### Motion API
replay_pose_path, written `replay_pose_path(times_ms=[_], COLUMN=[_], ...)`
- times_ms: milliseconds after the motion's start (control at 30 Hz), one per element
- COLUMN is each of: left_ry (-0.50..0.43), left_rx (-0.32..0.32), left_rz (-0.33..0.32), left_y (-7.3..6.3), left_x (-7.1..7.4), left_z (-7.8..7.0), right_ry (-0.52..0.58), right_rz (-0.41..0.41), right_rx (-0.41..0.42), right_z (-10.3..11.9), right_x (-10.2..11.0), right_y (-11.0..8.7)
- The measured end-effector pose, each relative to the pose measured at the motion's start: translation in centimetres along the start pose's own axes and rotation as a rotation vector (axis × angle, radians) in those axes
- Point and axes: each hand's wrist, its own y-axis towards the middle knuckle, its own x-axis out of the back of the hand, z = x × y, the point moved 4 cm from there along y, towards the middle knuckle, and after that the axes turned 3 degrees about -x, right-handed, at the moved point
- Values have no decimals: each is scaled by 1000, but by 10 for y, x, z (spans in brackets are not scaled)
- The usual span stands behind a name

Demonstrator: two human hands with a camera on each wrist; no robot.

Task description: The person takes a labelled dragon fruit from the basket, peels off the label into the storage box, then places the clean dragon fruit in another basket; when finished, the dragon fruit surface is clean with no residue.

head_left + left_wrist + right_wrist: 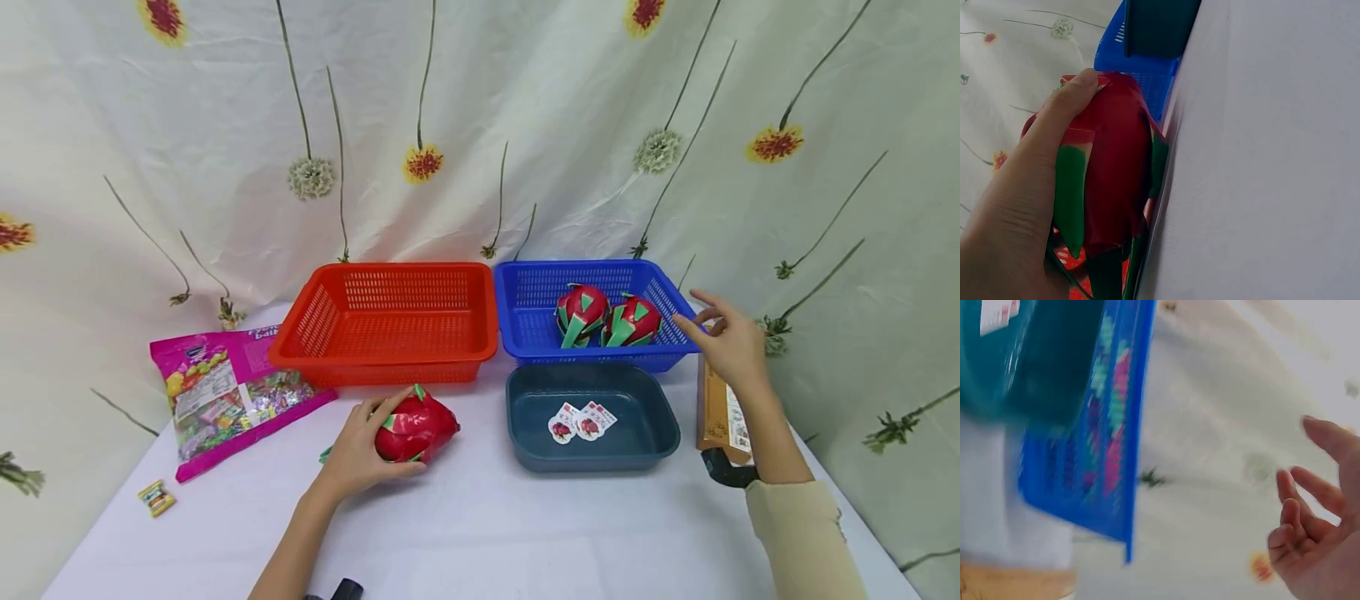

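My left hand (365, 450) grips a red dragon fruit (422, 427) with green scales, on the white table in front of the red basket. In the left wrist view the thumb lies along the dragon fruit (1116, 162); most of the other fingers are hidden behind it. Over the right edge of the blue basket (517, 325) my right hand (731, 346) hovers, its fingers loosely bent and holding nothing. Two more dragon fruits (583, 310) lie inside that basket. The right wrist view shows the hand (1316, 531) apart from the blue basket (1079, 515).
The red basket (408, 371) adjoins the blue one. A dark teal tray (592, 462) holds dragon fruit stickers (589, 422). A pink candy bag (240, 392) and a small wrapped candy (157, 497) lie left. A brown box (716, 408) stands beside the right forearm.
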Motion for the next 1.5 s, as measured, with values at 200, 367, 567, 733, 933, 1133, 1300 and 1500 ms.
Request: replay_pose_path(times_ms=[200,367,567,733,933,1133,1300,1500], left_ry=[9,25,34,-28,-127,-156,-124,58], left_rx=[4,19,20,-42,-185,-303,-282,-243], left_rz=[13,38,38,17,-72,-152,-94,7], left_y=[0,1,3,18,87,181,228,245], left_x=[2,2,2,3,11,-19,-69,-118], left_z=[0,0,-5,-29,-92,-142,-155,-157], right_ry=[125,327,442,456,427,444,437,432], right_rz=[107,389,454,450,426,403,391,375], right_rx=[-112,-280,-388,-385,-366,-364,-372,-385], right_z=[-53,-87,-104,-107,-109,-113,-114,-115], right_x=[-16,-44,-61,-64,-64,-61,-62,-65], right_y=[25,22,12,8,8,10,11,10])
